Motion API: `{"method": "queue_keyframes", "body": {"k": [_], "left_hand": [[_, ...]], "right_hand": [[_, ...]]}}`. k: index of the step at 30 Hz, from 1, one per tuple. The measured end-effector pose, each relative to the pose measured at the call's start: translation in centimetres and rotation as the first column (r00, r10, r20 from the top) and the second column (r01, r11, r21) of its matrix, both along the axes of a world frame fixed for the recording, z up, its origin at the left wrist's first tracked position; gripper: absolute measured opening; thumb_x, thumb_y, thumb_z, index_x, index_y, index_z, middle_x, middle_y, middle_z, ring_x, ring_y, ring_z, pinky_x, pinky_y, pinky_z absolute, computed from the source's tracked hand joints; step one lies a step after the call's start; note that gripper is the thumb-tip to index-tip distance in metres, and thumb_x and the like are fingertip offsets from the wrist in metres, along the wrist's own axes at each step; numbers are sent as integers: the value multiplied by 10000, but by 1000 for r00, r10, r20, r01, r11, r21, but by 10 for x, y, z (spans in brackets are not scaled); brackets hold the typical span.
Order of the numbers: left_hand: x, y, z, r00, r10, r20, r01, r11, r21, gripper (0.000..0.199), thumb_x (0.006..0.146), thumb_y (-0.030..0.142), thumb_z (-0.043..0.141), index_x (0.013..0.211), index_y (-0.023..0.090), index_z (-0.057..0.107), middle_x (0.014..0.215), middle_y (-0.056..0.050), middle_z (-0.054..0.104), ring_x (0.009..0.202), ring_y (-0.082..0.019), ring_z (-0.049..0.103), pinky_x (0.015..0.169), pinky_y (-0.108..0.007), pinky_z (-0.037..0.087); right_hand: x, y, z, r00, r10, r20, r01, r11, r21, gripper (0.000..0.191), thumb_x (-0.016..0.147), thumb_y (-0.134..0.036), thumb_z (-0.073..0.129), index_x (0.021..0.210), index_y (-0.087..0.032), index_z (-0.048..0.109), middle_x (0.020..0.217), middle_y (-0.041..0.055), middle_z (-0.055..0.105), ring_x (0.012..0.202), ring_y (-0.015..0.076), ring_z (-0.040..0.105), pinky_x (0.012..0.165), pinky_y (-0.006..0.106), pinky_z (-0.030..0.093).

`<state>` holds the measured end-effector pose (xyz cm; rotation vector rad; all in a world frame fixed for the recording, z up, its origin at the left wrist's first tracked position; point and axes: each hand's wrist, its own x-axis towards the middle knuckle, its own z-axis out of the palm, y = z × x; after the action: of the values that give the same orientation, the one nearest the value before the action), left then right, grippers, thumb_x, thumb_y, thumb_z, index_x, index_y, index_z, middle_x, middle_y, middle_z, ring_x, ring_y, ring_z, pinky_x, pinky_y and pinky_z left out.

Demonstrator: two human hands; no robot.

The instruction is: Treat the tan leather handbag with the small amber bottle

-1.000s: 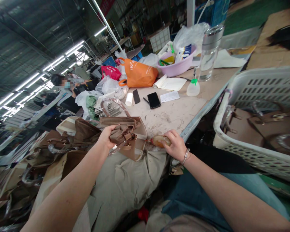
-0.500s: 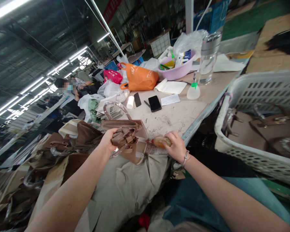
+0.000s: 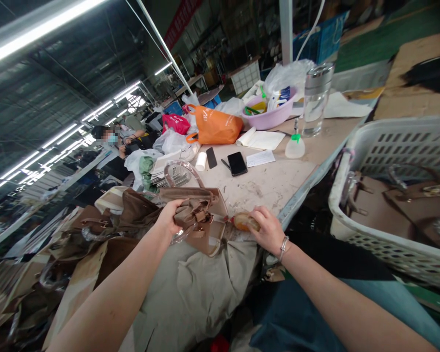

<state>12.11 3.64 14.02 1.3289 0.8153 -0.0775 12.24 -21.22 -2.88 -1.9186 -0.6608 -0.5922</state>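
Note:
A brown handbag (image 3: 201, 239) lies at the table's near edge, its plastic-wrapped handle (image 3: 179, 168) standing up behind it. My left hand (image 3: 170, 218) is closed on the bag's bunched brown fabric (image 3: 192, 212). In my right hand (image 3: 267, 229) is a squeeze bottle of amber liquid (image 3: 245, 221), held on its side with the red tip pointing left at the bag's edge. Whether the tip touches the bag cannot be made out. Grey-beige cloth (image 3: 205, 283) hangs below the bag.
More brown bags (image 3: 132, 210) are piled on the left. A white basket (image 3: 341, 210) of bags stands right. Behind are a phone (image 3: 237, 164), a white bottle with green collar (image 3: 295, 146), a glass flask (image 3: 315, 105), an orange bag (image 3: 218, 127) and a purple basin (image 3: 273, 117).
The whole view has shifted, so the scene sits slightly lower and further right. Both hands keep their holds on the bag and the bottle.

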Motion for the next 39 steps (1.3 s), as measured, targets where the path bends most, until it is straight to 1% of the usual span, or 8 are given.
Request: {"method": "queue_keyframes", "body": {"k": [4,7,12,17,27,30,35,39], "left_hand": [[0,-2,2,1000,11,-11,-11,1000,0,186,755,134,510,832,74,668,683,-131,716,579,-262,692,516,-383,594],[0,-1,2,1000,8,-17,-9,1000,-9,180,754,134,510,822,71,665,686,-135,716,571,-254,689,512,-373,591],[1,-1,1,1000,-1,-14,1,1000,0,166,750,126,515,808,72,660,691,-131,717,578,-257,690,532,-388,596],[2,1,-2,1000,6,-1,-6,1000,21,176,734,118,528,833,76,668,709,-127,721,616,-264,700,546,-390,601],[-1,-2,0,1000,2,-21,-2,1000,10,165,777,144,497,788,84,650,674,-124,713,566,-253,684,525,-389,590],[-1,-1,0,1000,5,-21,-4,1000,17,160,774,138,495,786,87,646,673,-124,714,562,-253,684,514,-381,586],[0,4,-4,1000,2,-11,-2,1000,10,169,763,140,505,820,82,653,704,-128,723,595,-251,694,548,-376,595],[1,0,-2,1000,7,-15,-7,1000,2,167,751,130,502,813,86,651,697,-129,721,589,-256,693,532,-380,593]], "right_hand": [[0,3,-3,982,-55,-178,71,994,84,116,829,-278,623,882,-213,543,849,45,560,770,195,564,672,331,492],[1,4,-5,972,-64,-225,91,989,113,139,831,-303,634,874,-212,538,840,42,570,774,201,565,688,340,484],[2,5,-6,985,-47,-166,68,990,125,98,840,-262,613,883,-211,542,860,51,555,786,200,557,692,340,486],[4,2,-5,984,-99,-151,120,984,134,100,829,-253,620,883,-213,546,853,51,556,798,210,554,689,347,491],[1,-1,-3,999,-28,-16,29,998,53,115,826,-174,577,931,-213,550,914,71,539,818,210,562,692,344,509],[-1,-2,-2,998,-12,-68,14,999,31,96,826,-214,594,913,-214,553,879,57,540,770,200,563,670,336,501],[1,0,-3,977,-66,-205,90,990,110,138,827,-301,636,869,-211,540,827,39,567,772,204,571,686,337,479],[3,4,-7,971,-48,-235,79,989,125,138,828,-295,643,854,-205,542,826,37,566,767,198,565,689,332,468]]}}
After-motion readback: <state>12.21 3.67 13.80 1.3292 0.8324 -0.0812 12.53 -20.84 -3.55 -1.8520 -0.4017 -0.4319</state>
